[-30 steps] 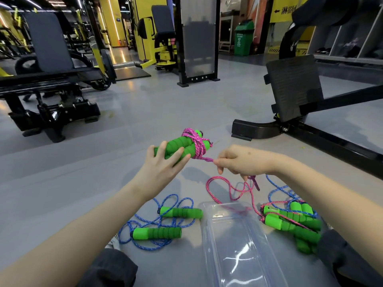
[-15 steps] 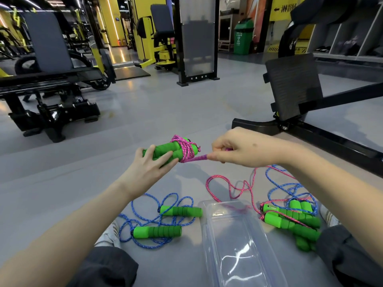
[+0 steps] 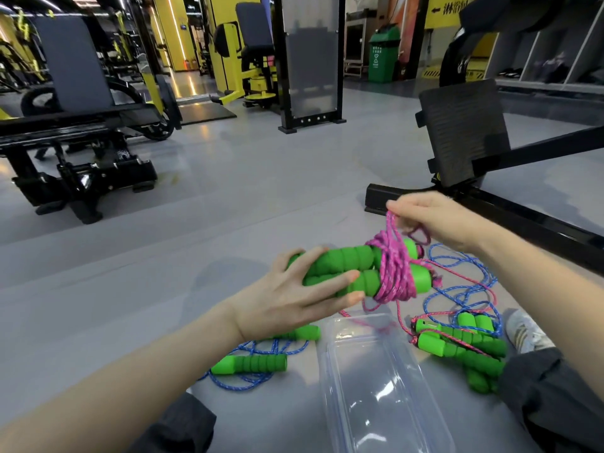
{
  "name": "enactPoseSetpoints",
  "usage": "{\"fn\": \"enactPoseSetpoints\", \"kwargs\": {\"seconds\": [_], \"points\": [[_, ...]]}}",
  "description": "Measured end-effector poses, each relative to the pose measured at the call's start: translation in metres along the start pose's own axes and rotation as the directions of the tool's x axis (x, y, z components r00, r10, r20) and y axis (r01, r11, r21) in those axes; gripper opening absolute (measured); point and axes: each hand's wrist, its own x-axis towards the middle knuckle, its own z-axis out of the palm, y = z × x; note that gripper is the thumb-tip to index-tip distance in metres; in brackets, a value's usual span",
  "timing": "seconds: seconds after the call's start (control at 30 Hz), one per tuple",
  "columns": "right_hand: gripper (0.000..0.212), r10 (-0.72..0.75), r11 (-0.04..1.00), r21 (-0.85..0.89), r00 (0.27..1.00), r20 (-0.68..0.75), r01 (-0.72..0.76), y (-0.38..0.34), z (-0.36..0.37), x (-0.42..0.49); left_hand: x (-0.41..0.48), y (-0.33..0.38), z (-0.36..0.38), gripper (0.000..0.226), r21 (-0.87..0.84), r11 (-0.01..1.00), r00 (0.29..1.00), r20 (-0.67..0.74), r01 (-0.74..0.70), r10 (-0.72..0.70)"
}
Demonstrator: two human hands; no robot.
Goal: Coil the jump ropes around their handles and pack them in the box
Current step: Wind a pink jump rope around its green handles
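My left hand point(image 3: 294, 295) grips a pair of green foam handles point(image 3: 356, 269) held side by side above the floor. Pink rope point(image 3: 394, 273) is coiled around their right ends. My right hand point(image 3: 434, 220) pinches the pink rope just above the coil, up and right of the handles. The loose pink tail drops toward the clear plastic box point(image 3: 379, 380), which lies open on the floor below. A blue jump rope with green handles point(image 3: 251, 364) lies left of the box. More green handles tangled with blue and pink rope point(image 3: 464, 348) lie to its right.
I sit on a grey gym floor with my dark-trousered knees point(image 3: 555, 397) beside the box. A black machine frame with a footplate point(image 3: 464, 132) stands close behind my right hand. Weight benches and machines point(image 3: 75, 148) stand farther off at the left and back.
My right hand has carried the pink rope from beside the handles up and over them, adding to the coil. The handles have moved down and to the right, nearer the box.
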Motion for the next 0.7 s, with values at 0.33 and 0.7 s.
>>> {"fn": "enactPoseSetpoints", "kwargs": {"seconds": [0.33,0.7], "points": [[0.014,0.422,0.651,0.669,0.904,0.073,-0.358,0.060,0.033,0.002,0.013,0.003,0.005,0.043,-0.017,0.988,0.985,-0.074,0.155,-0.156],[0.021,0.354,0.783,0.489,0.922,0.159,-0.385,0.004,0.081,0.008,-0.007,-0.008,0.026,0.069,0.074,0.867,0.858,0.125,0.492,-0.498]]}}
